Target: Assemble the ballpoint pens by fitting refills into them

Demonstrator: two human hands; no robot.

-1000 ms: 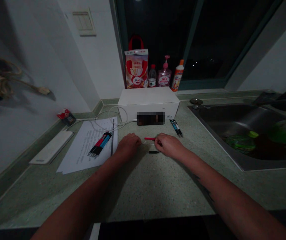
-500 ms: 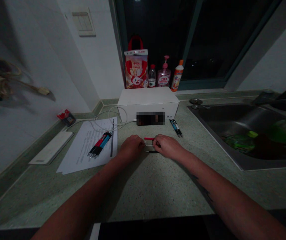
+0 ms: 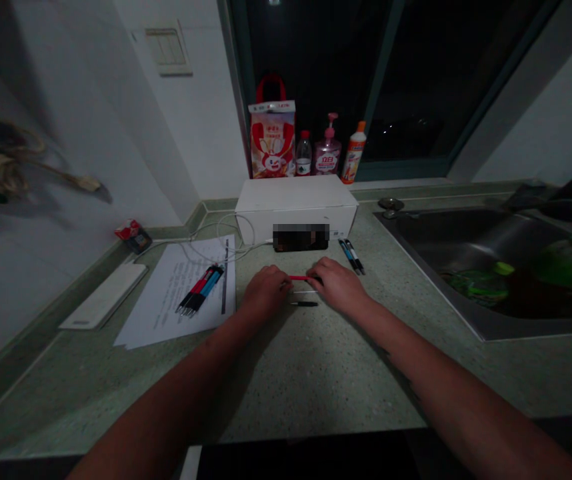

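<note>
A red pen barrel (image 3: 298, 278) spans the gap between my hands over the counter. My left hand (image 3: 266, 292) is closed with its fingertips at the barrel's left end. At the right end, my right hand (image 3: 339, 285) pinches it, and the fingers partly cover that tip. Just below lies a thin white pen refill (image 3: 304, 292), its right end near my right fingers. Closer to me, a short black pen part (image 3: 305, 304) with a light tip rests on the counter.
Several pens (image 3: 200, 290) lie on printed paper sheets (image 3: 166, 293) at left. Two pens (image 3: 351, 256) lie right of a propped phone (image 3: 301, 239), which leans on a white box (image 3: 296, 197). A sink (image 3: 431, 267) is at right; a white power bank (image 3: 103, 295) sits far left.
Both hands have shifted slightly away from me, from around the white refill to the ends of the red barrel. More of the black part now shows.
</note>
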